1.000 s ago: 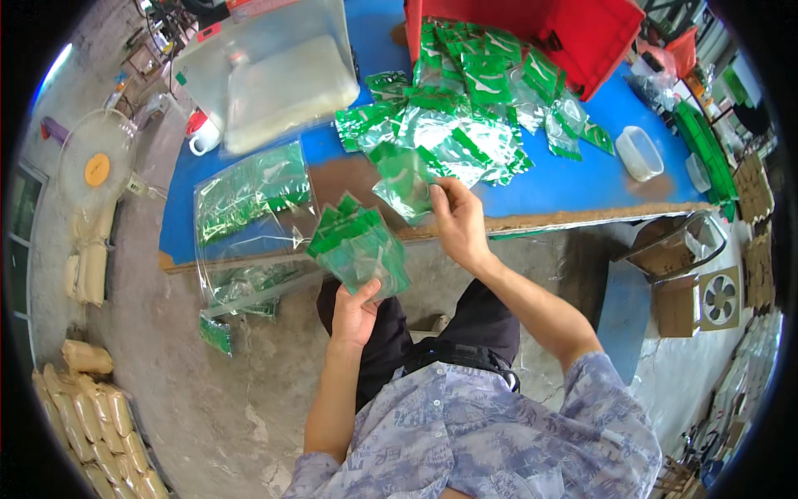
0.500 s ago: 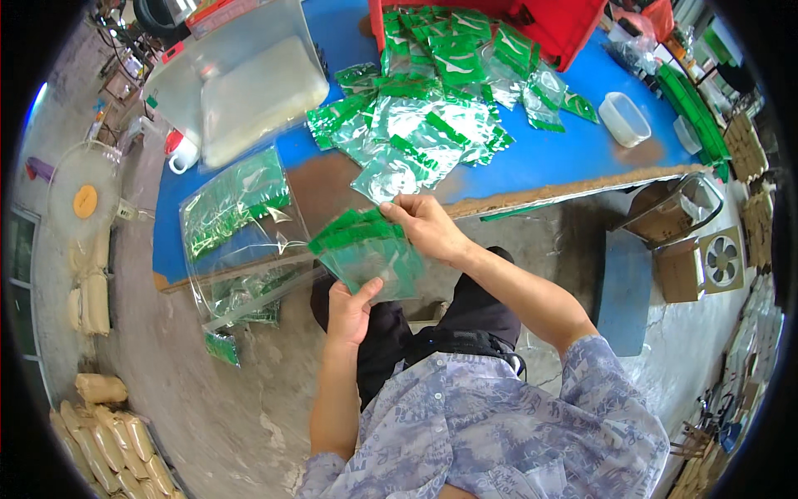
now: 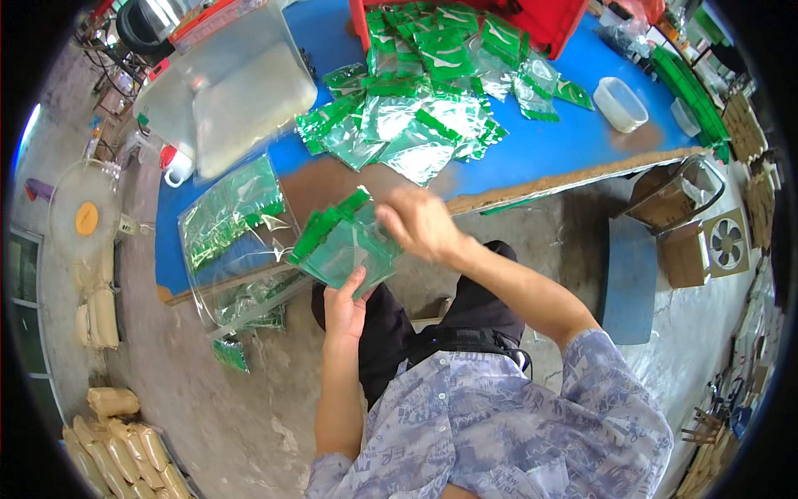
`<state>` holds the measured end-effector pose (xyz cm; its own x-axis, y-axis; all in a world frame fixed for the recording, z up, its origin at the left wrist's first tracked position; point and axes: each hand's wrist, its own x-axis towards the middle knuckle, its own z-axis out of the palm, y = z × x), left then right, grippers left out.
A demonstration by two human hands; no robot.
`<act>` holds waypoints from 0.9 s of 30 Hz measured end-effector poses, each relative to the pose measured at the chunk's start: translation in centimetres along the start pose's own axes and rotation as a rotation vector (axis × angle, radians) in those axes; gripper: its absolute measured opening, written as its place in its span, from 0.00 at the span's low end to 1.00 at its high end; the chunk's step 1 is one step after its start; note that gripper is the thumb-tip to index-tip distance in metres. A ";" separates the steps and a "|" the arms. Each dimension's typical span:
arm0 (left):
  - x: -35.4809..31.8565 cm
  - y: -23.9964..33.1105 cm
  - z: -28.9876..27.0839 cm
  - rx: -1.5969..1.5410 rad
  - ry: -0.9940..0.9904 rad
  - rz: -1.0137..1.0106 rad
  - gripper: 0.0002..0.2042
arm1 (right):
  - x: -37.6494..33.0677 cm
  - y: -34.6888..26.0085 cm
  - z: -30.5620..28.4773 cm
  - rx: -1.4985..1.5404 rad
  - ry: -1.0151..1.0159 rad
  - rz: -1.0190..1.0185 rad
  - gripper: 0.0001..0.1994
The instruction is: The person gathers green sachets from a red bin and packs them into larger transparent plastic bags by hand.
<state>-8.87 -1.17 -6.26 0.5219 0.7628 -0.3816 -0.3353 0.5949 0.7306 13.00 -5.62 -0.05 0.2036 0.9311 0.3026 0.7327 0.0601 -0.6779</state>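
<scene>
The left hand (image 3: 344,309) pinches a bunch of green and clear bags (image 3: 353,254), green ends pointing far and left. Just right of them is the right hand (image 3: 422,224), its fingers (image 3: 392,220) curled; it's blurry, so I cannot tell if they hold anything. The big bag pile (image 3: 416,112) lies farther, on the desk (image 3: 532,158), closer to the right hand.

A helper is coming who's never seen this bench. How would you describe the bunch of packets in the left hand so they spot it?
Find the blue table, then the left hand by its near edge. It holds the packet bunch, fanned and green-banded; unlike the loose pile and the bagged packets, it is hand-held.
</scene>
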 end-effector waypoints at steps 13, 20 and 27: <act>1.2 -0.6 1.1 -0.016 -0.079 -0.099 0.22 | 8.3 5.9 -1.5 -0.518 0.436 -0.215 0.28; 0.5 -0.3 1.1 -0.118 -0.073 -0.038 0.24 | 1.2 3.7 -1.7 -0.103 -0.357 -0.361 0.21; 0.7 -0.2 1.4 -0.136 -0.113 -0.047 0.22 | 8.7 8.8 -1.8 -0.433 0.084 -0.224 0.34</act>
<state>-7.34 -1.15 -5.90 0.6214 0.7050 -0.3419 -0.4075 0.6635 0.6275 22.39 2.32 -2.17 0.0491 0.8792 0.4739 0.9633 0.0838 -0.2552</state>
